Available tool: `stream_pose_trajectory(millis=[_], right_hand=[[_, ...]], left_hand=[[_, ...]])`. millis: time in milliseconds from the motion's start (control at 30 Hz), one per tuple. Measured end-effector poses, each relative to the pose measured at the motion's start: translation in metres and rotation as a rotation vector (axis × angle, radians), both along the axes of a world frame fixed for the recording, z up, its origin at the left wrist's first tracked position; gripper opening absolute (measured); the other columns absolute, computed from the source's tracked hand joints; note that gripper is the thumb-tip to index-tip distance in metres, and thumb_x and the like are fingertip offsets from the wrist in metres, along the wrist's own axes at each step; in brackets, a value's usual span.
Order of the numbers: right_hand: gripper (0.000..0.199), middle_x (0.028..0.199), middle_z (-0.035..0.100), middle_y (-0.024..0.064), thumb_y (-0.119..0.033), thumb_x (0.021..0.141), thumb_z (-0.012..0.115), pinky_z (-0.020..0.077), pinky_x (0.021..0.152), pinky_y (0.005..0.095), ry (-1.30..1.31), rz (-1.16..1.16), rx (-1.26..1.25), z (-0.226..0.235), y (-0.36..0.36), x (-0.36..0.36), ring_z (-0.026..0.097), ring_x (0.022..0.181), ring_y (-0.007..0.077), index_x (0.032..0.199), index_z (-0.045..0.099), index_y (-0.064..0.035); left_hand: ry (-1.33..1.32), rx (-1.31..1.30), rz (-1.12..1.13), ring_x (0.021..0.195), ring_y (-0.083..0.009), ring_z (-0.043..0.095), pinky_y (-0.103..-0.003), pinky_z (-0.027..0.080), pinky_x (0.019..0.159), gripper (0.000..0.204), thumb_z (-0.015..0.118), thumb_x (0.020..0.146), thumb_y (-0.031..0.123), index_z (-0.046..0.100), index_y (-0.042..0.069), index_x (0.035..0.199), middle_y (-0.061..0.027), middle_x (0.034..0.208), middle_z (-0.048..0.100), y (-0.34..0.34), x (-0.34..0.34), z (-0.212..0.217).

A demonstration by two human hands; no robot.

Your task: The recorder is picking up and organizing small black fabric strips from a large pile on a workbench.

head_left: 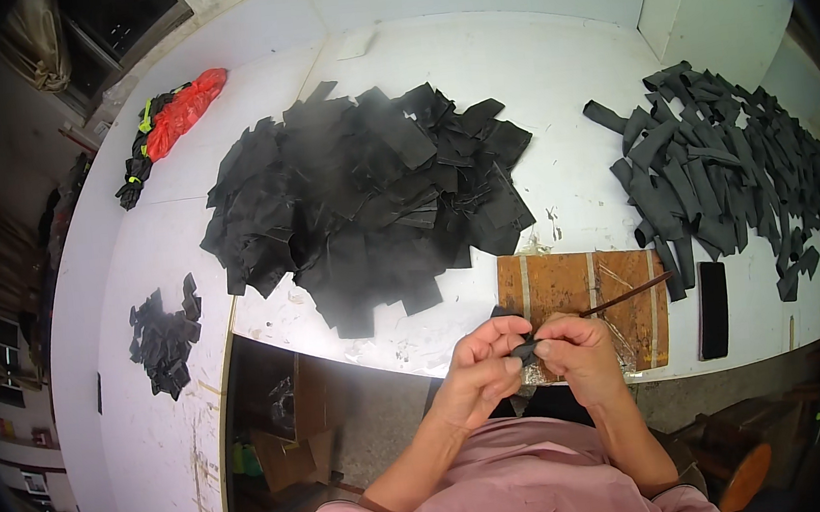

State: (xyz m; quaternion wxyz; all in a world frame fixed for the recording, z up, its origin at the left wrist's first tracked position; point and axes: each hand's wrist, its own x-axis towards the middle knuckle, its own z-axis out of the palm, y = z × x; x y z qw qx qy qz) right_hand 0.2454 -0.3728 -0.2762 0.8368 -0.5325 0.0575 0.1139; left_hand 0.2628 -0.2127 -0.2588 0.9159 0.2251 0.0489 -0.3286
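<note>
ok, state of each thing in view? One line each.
Left hand: pinching the dark cloth piece
Right hand: pinching the same piece
Dark cloth piece: bunched between the fingertips
Brown stick: jutting out past the right hand
Brown board: flat on the table, partly covered
Large black cloth pile: heaped, pieces mostly flat
Dark tubes: loosely heaped
Small dark pile: heaped
Red bag: crumpled

Two hands (481,377) (580,353), three dark piles (368,181) (707,163) (164,344), one brown board (556,286), one red bag (184,115), one thin stick (631,295).
</note>
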Motion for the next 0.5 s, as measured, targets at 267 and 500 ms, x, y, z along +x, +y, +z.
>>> stream_pose_trajectory(millis=[267, 500], right_hand=[[0.009, 0.064, 0.048, -0.0012, -0.010, 0.083, 0.054, 0.0322, 0.048, 0.0194, 0.106, 0.067, 0.233, 0.003, 0.011, -0.008, 0.040, 0.052, 0.0066, 0.077, 0.050, -0.0049], [0.009, 0.080, 0.051, 0.0028, -0.012, 0.083, 0.054, 0.0408, 0.067, 0.0223, 0.026, -0.042, 0.455, 0.004, -0.010, -0.019, 0.050, 0.072, 0.0110, 0.077, 0.052, -0.0053]], left_hand=[[-0.613, 1.175, 0.534, 0.041, -0.0019, 0.041, -0.017, 0.030, 0.036, 0.019, 0.053, 0.073, -0.006, 0.054, -0.001, 0.092, -0.0018, 0.068, 0.058, -0.030, -0.012, -0.020], [0.049, -0.205, -0.253, 0.036, -0.0009, 0.034, -0.015, 0.025, 0.033, 0.029, 0.055, 0.077, -0.004, 0.049, -0.003, 0.106, -0.0011, 0.071, 0.055, -0.027, -0.011, 0.013]])
